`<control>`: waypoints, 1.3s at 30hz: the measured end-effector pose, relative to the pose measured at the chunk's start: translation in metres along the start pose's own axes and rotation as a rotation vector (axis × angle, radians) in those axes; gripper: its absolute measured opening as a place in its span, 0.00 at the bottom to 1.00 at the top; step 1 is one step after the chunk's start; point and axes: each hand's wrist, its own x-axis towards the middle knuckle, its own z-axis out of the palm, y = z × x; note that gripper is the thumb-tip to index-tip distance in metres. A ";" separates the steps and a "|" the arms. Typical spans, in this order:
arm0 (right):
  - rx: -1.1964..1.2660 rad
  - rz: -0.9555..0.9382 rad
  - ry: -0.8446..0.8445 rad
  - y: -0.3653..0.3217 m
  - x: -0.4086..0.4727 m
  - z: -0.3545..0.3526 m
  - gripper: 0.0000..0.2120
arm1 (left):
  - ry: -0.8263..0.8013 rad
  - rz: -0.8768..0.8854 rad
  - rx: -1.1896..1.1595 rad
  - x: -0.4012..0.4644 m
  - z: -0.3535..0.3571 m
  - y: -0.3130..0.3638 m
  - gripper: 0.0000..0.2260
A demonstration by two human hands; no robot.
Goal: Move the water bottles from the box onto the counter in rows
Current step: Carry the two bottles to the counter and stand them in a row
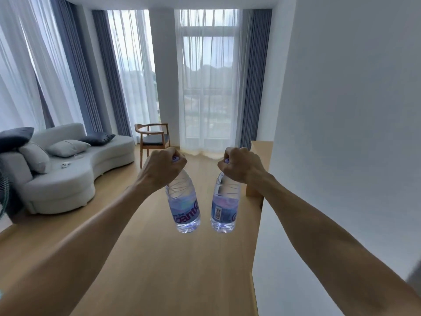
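Mid-carry, by the look of it: two bottles out of the box, neither yet set down. Left hand (pixel 163 167) clenched round the neck of the left bottle (pixel 184 206), purple cap peeking above the knuckles, body hanging below the fist, tilted slightly. Right hand (pixel 241 165) clamped likewise on the right bottle (pixel 224 210), hanging below, near its twin but apart. No box or counter clearly in view; wood floor (pixel 159 270) beneath both fists. Next, probably: turn toward the counter, lower both upright, side by side in row, then release.
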 end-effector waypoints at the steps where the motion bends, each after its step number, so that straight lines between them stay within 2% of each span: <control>1: 0.007 -0.001 -0.009 0.007 0.020 0.010 0.07 | -0.005 0.005 -0.016 0.017 0.009 -0.012 0.10; 6: 0.009 0.030 -0.057 0.042 0.116 0.050 0.07 | -0.046 0.002 -0.080 0.109 0.049 -0.071 0.10; 14: 0.041 0.114 0.035 0.092 0.251 0.102 0.08 | -0.030 0.037 -0.087 0.238 0.106 -0.141 0.08; 24: 0.069 0.083 0.013 0.174 0.415 0.195 0.09 | -0.052 0.058 -0.060 0.388 0.211 -0.226 0.09; 28: 0.059 0.092 0.020 0.214 0.494 0.220 0.09 | -0.097 0.043 -0.033 0.466 0.248 -0.251 0.10; 39: 0.105 0.144 0.049 0.315 0.663 0.272 0.09 | -0.069 -0.006 -0.025 0.642 0.349 -0.306 0.11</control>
